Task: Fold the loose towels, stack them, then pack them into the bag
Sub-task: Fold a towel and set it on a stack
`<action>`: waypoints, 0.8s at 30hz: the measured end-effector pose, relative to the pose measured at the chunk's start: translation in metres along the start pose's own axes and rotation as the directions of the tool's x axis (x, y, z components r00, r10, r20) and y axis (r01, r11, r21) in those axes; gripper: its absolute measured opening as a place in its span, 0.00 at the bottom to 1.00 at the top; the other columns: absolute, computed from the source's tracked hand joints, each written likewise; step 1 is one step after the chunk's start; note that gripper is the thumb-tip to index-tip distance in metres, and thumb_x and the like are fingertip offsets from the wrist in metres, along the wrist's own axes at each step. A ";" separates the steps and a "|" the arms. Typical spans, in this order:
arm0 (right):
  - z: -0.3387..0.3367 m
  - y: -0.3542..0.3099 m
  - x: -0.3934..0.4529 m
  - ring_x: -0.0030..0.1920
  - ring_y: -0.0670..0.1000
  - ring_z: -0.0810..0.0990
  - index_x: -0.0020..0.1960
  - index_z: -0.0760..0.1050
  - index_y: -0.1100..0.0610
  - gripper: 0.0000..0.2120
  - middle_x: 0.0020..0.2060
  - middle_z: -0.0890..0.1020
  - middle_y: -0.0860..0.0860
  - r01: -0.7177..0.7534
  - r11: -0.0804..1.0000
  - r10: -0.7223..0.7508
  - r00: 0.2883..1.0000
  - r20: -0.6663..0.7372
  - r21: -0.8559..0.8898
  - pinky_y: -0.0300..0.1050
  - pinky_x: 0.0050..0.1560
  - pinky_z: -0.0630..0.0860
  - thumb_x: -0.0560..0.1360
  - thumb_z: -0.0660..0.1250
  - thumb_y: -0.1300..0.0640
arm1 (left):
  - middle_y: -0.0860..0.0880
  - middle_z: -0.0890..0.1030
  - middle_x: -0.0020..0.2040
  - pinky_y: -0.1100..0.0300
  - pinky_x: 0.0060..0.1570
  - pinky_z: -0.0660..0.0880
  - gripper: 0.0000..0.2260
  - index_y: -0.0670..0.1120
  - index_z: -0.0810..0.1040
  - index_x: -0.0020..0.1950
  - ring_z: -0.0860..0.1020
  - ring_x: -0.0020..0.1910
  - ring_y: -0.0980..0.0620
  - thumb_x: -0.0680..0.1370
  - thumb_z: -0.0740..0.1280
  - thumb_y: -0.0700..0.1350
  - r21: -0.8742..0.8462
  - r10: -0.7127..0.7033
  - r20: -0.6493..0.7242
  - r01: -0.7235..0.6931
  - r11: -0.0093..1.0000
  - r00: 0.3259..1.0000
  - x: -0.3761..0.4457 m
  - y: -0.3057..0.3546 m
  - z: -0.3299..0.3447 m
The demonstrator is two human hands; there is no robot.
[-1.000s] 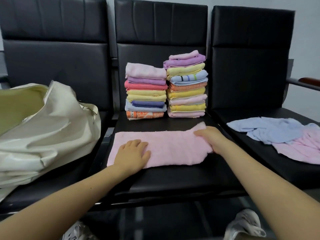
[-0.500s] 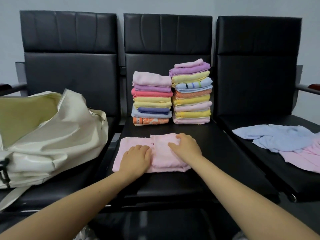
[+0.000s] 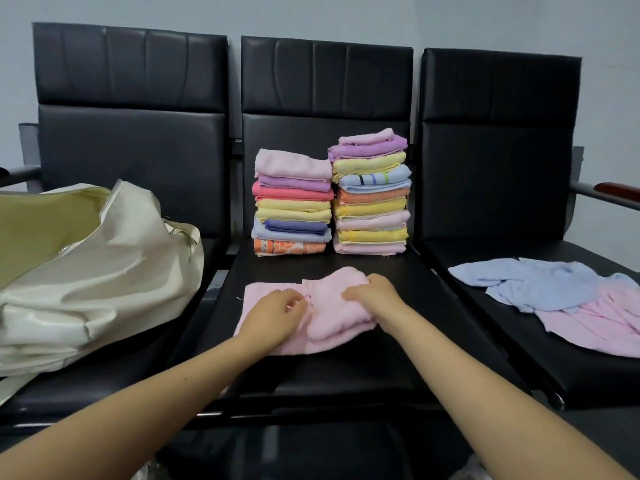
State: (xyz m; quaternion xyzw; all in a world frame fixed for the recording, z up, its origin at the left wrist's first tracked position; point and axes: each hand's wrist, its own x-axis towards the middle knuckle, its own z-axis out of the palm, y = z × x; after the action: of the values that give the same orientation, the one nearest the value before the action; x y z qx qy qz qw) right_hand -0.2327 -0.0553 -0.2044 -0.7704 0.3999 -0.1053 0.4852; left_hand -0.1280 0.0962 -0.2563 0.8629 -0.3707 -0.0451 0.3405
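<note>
both hands on pink towel [image 3: 332, 320] half-folded on middle seat [image 3: 346, 372], left hand [image 3: 273, 315] fingers curled w/ grip pinching the cloth, right hand [image 3: 372, 294] grip bunching folded edge, 2 folded stacks [image 3: 330, 199] behind, cream bag [image 3: 104, 271] open on left seat, loose blue + pink towels [image 3: 568, 299] right seat

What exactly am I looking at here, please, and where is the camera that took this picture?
There is no machine: a person wears a camera on the head, looking forward and down at their own bare arms. On the middle seat of three black chairs lies a pink towel, partly folded. The left hand rests on it with fingers curled; the right hand grips its folded part. Behind stand two stacks of folded towels. An open cream bag sits on the left seat, and loose blue and pink towels lie on the right one.
</note>
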 end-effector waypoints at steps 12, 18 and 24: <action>0.037 -0.027 -0.037 0.36 0.43 0.79 0.45 0.80 0.55 0.06 0.36 0.82 0.47 0.476 0.879 -0.456 0.820 0.346 0.029 0.38 0.39 0.75 0.77 0.65 0.56 | 0.45 0.79 0.57 0.57 0.52 0.69 0.17 0.42 0.77 0.58 0.77 0.53 0.47 0.82 0.60 0.53 -0.650 -0.482 0.033 0.385 0.655 0.876 0.003 -0.011 -0.025; 0.047 0.016 -0.016 0.52 0.54 0.79 0.55 0.73 0.54 0.17 0.50 0.78 0.51 0.336 0.884 -0.314 0.942 0.119 -0.326 0.47 0.47 0.74 0.75 0.64 0.42 | 0.43 0.79 0.48 0.55 0.46 0.69 0.08 0.45 0.72 0.44 0.76 0.50 0.44 0.80 0.61 0.48 -0.052 -0.298 -0.105 0.294 0.954 0.949 0.004 -0.022 -0.025; 0.071 0.006 -0.025 0.55 0.55 0.80 0.58 0.76 0.57 0.38 0.55 0.81 0.54 0.037 0.970 0.014 0.978 0.209 -0.242 0.51 0.59 0.77 0.59 0.65 0.31 | 0.42 0.74 0.52 0.52 0.51 0.69 0.15 0.41 0.74 0.48 0.71 0.57 0.42 0.81 0.56 0.51 0.164 -0.298 -0.126 0.316 0.934 0.946 -0.005 -0.025 -0.025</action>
State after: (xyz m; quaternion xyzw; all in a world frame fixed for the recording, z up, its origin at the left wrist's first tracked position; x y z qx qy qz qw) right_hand -0.2130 0.0084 -0.2400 -0.8334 0.3522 0.0234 0.4252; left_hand -0.1083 0.1256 -0.2538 0.9389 -0.2163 -0.0208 0.2671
